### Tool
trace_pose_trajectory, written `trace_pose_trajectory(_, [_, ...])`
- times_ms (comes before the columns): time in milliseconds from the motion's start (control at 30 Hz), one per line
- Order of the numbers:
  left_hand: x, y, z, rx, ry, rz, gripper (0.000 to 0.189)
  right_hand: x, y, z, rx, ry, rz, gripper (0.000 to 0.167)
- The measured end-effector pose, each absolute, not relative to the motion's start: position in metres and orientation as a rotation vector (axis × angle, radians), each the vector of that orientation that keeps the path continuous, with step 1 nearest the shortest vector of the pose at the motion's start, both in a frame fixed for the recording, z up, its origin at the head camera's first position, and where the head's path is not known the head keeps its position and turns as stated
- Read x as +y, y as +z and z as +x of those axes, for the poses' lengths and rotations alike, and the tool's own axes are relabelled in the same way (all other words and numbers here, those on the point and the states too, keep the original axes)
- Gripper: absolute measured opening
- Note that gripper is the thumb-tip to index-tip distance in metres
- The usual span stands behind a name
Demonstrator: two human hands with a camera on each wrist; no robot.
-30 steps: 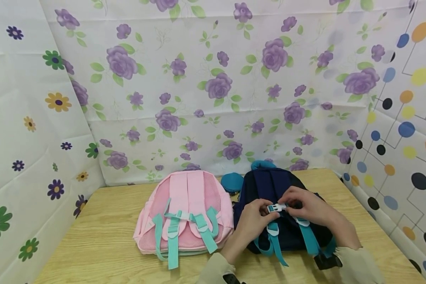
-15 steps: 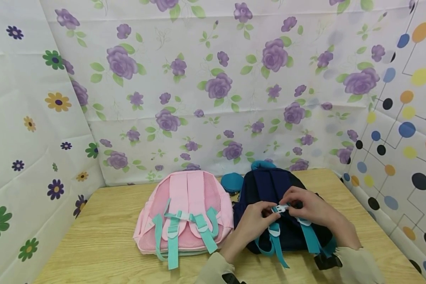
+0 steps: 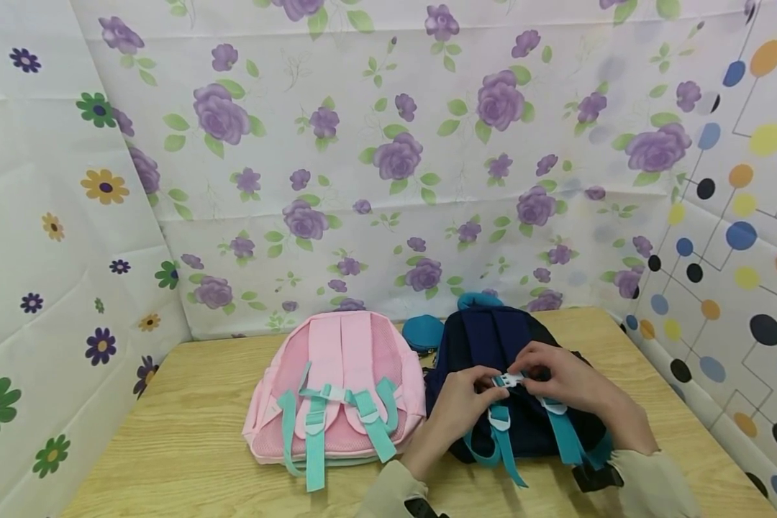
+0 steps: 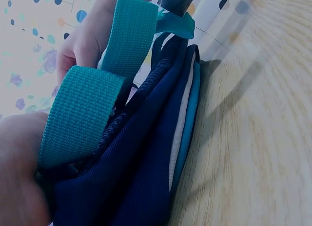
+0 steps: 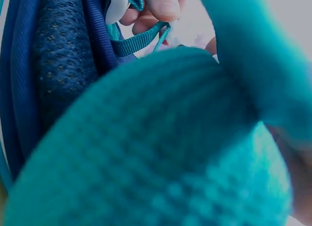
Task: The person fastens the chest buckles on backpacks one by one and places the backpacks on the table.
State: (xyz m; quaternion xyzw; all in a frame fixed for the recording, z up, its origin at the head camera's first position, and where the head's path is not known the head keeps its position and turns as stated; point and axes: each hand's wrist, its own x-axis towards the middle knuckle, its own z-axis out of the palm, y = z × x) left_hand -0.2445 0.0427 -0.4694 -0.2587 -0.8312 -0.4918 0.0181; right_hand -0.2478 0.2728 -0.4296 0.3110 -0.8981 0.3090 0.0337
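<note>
A navy backpack [image 3: 492, 331] with teal straps lies on the table, its shoulder-strap side up. Over its middle, a white plastic buckle [image 3: 509, 380] on a teal strap is raised between two hands. My left hand [image 3: 461, 404] pinches the buckle's left end between thumb and fingers. From the other side my right hand [image 3: 562, 375] pinches its right end. Teal webbing [image 4: 83, 116] crosses the left wrist view and hides much of that hand. In the right wrist view, blurred teal webbing [image 5: 161, 143] covers most of the picture, with fingertips [image 5: 163, 4] at the top.
Left of the navy backpack lies a pink backpack [image 3: 326, 345] with a fastened strap and loose teal webbing ends. A round teal pouch [image 3: 424, 332] sits between the two bags at the back. Patterned cloth [image 3: 362, 180] hangs behind the wooden table [image 3: 168, 424].
My left hand has shifted slightly right with its end of the buckle, toward my right hand, then eased back a little. The right hand has barely moved.
</note>
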Motion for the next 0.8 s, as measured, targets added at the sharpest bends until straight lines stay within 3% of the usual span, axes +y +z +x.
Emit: trace_pose_trajectory(800, [0.0421, -0.4713, -0.245, -2.577, -1.574, -0.805, 0.028, 0.2684, -0.4342, -0.2503, -2.754, 0.917, 0.959, 0.015])
